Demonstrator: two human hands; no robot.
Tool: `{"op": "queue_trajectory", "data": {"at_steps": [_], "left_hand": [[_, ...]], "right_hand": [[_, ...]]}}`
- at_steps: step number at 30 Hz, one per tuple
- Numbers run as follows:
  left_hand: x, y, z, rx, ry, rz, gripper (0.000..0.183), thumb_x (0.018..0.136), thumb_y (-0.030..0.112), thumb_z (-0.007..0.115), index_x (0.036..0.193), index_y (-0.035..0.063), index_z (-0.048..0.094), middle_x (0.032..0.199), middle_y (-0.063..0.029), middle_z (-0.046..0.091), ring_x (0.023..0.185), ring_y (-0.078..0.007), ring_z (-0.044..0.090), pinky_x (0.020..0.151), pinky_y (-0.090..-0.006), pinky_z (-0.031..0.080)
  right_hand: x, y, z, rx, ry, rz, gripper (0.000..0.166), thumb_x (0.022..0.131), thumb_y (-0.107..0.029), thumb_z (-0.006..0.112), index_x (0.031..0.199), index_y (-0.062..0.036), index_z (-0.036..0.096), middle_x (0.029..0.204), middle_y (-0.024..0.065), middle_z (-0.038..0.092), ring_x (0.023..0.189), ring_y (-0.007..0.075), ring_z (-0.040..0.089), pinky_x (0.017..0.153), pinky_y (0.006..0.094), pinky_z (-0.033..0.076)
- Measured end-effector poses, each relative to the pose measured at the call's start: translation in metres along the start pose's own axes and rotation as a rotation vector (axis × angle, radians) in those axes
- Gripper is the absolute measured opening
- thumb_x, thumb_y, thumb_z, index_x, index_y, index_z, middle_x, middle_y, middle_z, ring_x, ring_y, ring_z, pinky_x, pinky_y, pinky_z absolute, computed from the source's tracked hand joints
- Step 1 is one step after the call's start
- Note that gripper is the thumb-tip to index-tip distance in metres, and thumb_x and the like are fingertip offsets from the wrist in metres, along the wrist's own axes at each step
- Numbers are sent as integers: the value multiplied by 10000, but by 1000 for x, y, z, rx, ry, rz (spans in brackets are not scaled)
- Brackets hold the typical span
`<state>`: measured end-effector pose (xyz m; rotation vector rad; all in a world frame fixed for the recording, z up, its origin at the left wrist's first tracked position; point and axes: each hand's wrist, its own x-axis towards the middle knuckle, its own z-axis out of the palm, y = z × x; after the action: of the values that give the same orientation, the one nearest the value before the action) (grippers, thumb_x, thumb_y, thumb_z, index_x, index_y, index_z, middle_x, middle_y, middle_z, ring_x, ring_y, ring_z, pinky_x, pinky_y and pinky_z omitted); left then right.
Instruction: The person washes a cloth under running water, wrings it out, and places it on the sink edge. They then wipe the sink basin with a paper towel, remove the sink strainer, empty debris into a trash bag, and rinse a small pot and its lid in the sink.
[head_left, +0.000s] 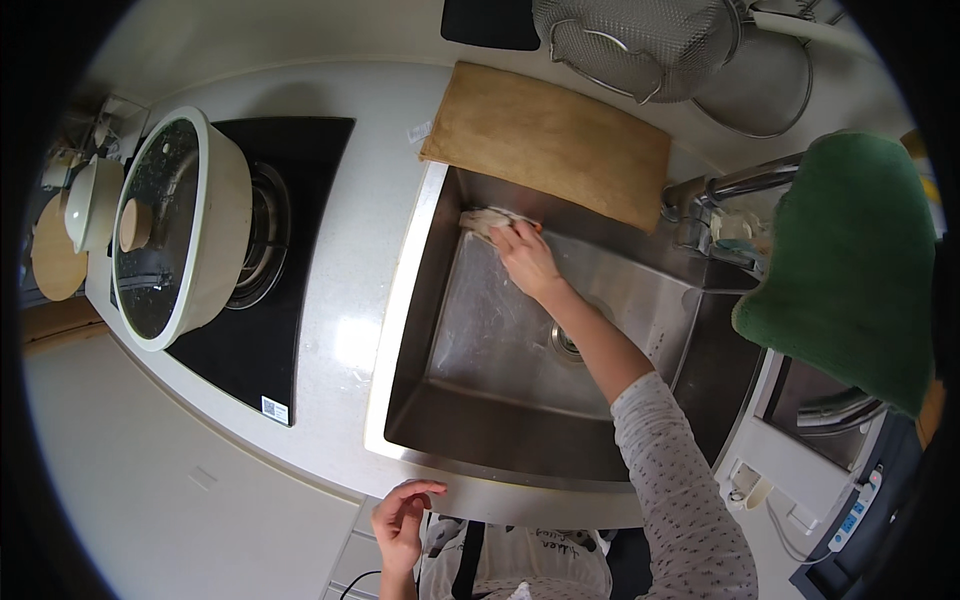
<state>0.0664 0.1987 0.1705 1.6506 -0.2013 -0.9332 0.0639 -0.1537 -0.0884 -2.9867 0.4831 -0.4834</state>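
Observation:
My right hand (527, 261) reaches into the stainless steel sink (495, 337) and grips a pale, crumpled cloth (480, 220). It presses the cloth into the far left corner, where the basin floor meets the walls. Part of the cloth is hidden under my fingers, and a small orange edge shows beside them. Below my right forearm, the drain (564, 341) is partly covered. My left hand (403, 517) hovers near the counter's front edge with bent fingers and nothing in it. Wet streaks mark the basin floor.
A brown cloth (551, 142) drapes over the sink's back rim. At the right are a chrome faucet (686, 199) and a green towel (847, 270). A lidded pot (225, 225) stands on the black gas hob (247, 375). Mesh strainers (645, 52) hang behind; a power strip (855, 514) lies at right.

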Motion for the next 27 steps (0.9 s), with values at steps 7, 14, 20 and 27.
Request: {"op": "queue_trajectory", "data": {"at_steps": [7,14,20,27], "left_hand": [[-2,3,-7,-7,-53,44,225,829,-31,410,955,-51,597,914,-134,649,803,-158,584,665,-248,423],[-6,0,-4,40,-107,21,212,844,3,416,953,-40,593,908,-135,647,798,-181,599,663,-263,430],[-8,-1,0,43,-196,56,210,850,7,413,960,-38,586,908,-143,645,800,-196,607,666,-272,435],[-12,5,-8,18,-207,104,208,854,14,414,965,-35,583,909,-143,645,803,-197,610,661,-268,435]], "right_hand": [[-145,78,-59,-161,-297,193,440,739,-138,567,1170,-57,530,1227,77,486,1150,319,415,954,408,378],[-279,133,-102,-290,-419,629,500,736,27,482,1233,-13,458,1331,173,385,1142,391,427,947,399,400],[-337,54,-118,-323,-896,724,370,757,-8,528,1112,95,505,1206,291,432,1018,399,513,939,410,397],[-345,10,-136,91,-993,693,120,725,-102,584,686,-4,640,712,210,608,773,381,591,804,536,403]]}}
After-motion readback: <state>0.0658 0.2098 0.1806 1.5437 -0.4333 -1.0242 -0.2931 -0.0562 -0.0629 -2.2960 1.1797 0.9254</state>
